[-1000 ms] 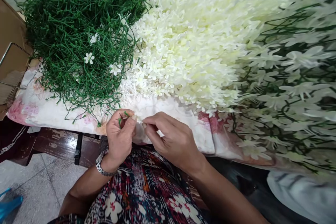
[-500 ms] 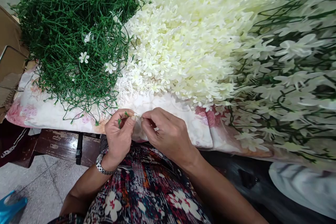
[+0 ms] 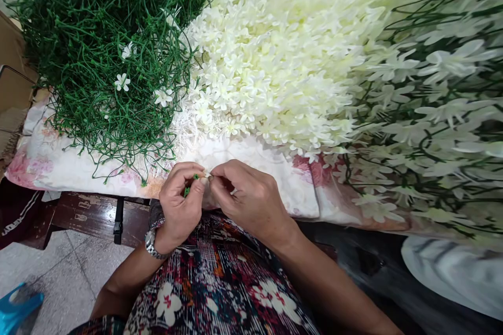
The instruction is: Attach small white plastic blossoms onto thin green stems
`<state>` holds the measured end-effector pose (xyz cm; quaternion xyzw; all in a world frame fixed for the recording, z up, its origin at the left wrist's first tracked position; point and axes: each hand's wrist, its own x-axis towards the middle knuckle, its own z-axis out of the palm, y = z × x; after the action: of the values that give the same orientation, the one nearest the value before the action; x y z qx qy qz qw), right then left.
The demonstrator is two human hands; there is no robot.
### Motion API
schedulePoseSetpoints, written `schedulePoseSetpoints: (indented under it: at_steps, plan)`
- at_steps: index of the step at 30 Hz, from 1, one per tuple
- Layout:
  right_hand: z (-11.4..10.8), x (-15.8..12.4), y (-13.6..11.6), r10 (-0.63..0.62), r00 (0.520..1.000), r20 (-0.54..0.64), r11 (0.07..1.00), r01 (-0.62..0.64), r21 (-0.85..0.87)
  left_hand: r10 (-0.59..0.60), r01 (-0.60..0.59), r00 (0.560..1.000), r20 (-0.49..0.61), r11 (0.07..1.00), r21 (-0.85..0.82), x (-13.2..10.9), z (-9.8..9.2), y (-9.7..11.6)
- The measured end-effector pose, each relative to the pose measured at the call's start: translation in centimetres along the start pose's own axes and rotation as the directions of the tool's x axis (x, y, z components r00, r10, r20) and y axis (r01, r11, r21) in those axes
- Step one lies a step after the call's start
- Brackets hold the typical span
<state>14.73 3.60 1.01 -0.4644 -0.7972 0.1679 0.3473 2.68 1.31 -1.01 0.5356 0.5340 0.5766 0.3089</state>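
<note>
My left hand (image 3: 181, 205), with a metal watch on its wrist, pinches a thin green plastic stem (image 3: 191, 184) between thumb and fingers. My right hand (image 3: 248, 200) meets it fingertip to fingertip and pinches a tiny white flower piece (image 3: 207, 175) at the stem's tip. Both hands hover at the near edge of a floral cloth (image 3: 275, 178), just above my lap. A heap of loose cream-white flower pieces (image 3: 275, 57) lies straight beyond the hands. A tangled heap of green stems (image 3: 98, 47) lies to the far left.
Finished stems with white flowers (image 3: 436, 115) pile up on the right. A dark wooden bench edge (image 3: 90, 214) shows under the cloth at the left. Cardboard (image 3: 11, 63) stands at the far left. A blue bag (image 3: 18, 306) lies on the tiled floor.
My hands stay pressed together at the cloth's edge; the left fingers have curled tighter around the green stem. The view has shifted slightly.
</note>
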Motion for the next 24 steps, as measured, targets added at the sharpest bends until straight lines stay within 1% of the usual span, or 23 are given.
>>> schedulePoseSetpoints:
  at_steps: [2, 4, 7, 9, 11, 19, 24]
  plan:
    - [-0.05, -0.09, 0.01, -0.009, 1.0, 0.001, 1.0, 0.009, 0.013, 0.008, -0.007, 1.0, 0.019, 0.999, -0.035, -0.03, -0.16, -0.06]
    - [-0.08, -0.24, 0.01, -0.025, 1.0, -0.001, 1.0, 0.025, -0.001, -0.006, 0.008, 1.0, 0.016, 0.996, -0.083, -0.12, -0.28, -0.21]
    - [-0.09, -0.46, 0.01, -0.056, 0.998, 0.015, 0.998, 0.056, -0.041, -0.096, 0.094, 0.995, -0.004, 0.986, -0.134, -0.27, -0.35, -0.52]
    - [-0.07, -0.55, 0.02, -0.072, 0.997, 0.032, 0.995, 0.073, -0.06, -0.162, 0.161, 0.987, 0.012, 0.972, -0.169, -0.28, -0.38, -0.69]
    - [-0.04, -0.57, 0.04, -0.083, 0.996, 0.033, 0.994, 0.085, -0.066, -0.195, 0.199, 0.98, 0.039, 0.958, -0.208, -0.2, -0.44, -0.8]
    - [0.18, -0.84, -0.04, -0.099, 0.995, -0.006, 0.995, 0.099, -0.004, -0.196, 0.233, 0.97, 0.147, 0.922, -0.308, 0.17, -1.0, -0.71]
    - [0.12, -0.89, -0.24, -0.099, 0.995, -0.001, 0.995, 0.099, 0.002, -0.171, 0.211, 0.975, 0.143, 0.916, -0.342, 0.23, -1.07, -0.59]
